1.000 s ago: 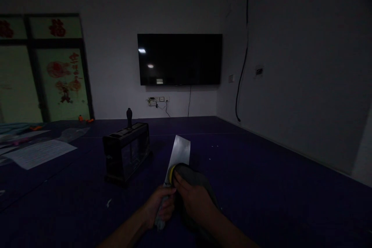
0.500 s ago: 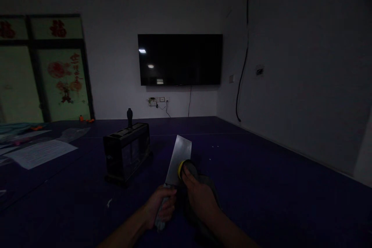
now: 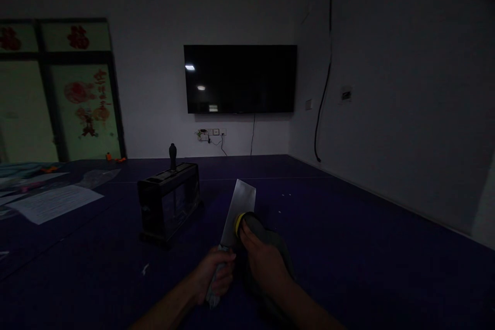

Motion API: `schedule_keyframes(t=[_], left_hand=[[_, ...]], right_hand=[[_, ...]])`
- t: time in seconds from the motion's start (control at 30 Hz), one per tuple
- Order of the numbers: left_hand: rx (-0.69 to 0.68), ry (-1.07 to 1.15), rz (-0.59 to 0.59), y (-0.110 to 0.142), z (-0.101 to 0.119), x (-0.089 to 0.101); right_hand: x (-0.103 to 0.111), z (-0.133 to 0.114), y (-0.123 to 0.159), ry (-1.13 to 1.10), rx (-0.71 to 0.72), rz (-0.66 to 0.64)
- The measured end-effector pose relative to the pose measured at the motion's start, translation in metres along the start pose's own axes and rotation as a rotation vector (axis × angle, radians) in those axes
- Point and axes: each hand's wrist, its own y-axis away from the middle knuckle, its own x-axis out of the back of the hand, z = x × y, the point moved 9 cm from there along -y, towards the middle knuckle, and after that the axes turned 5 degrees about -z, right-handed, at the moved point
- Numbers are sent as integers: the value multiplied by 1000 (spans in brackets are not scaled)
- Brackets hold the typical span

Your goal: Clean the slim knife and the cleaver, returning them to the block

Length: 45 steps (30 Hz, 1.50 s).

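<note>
My left hand (image 3: 216, 276) is wrapped around the pale, seemingly covered handle of a cleaver (image 3: 240, 201). Its broad metal blade points up and away from me. Against the blade's right side sits a dark, round-ended object with a yellow rim (image 3: 238, 223), and its kind is hard to tell in the dim light. My right hand (image 3: 266, 263) is closed on that object, fingers near the yellow rim. Its dark body trails down behind my wrist. Left of the cleaver stands a black knife block (image 3: 181, 196) with see-through sides and one black handle (image 3: 172, 157) sticking up.
Papers (image 3: 58, 203) and clear plastic (image 3: 98, 178) lie at the left on the dark blue surface (image 3: 348, 247). Small white scraps (image 3: 145, 269) are scattered about. A television (image 3: 240, 80) hangs on the far wall, and a black cable (image 3: 323, 103) runs down the right wall.
The yellow-rimmed object and my right hand have shifted slightly left along the blade. The cleaver and my left hand are nearly unmoved.
</note>
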Motion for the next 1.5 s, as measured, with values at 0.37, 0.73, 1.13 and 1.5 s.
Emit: schedule_keyframes(t=[0.37,0.73,1.13,1.5], left_hand=[[-54,-121,130,3,5,9],[-50,-180,101,3,5,7],[-55,-139,81,6,7,1],[-15,-154,96,6,5,-2]], right_hand=[[-3,-28,0,24,221,-46],[3,-15,-1,73,90,-33],[-4,24,-5,49,-83,-4],[5,19,0,16,-122,7]])
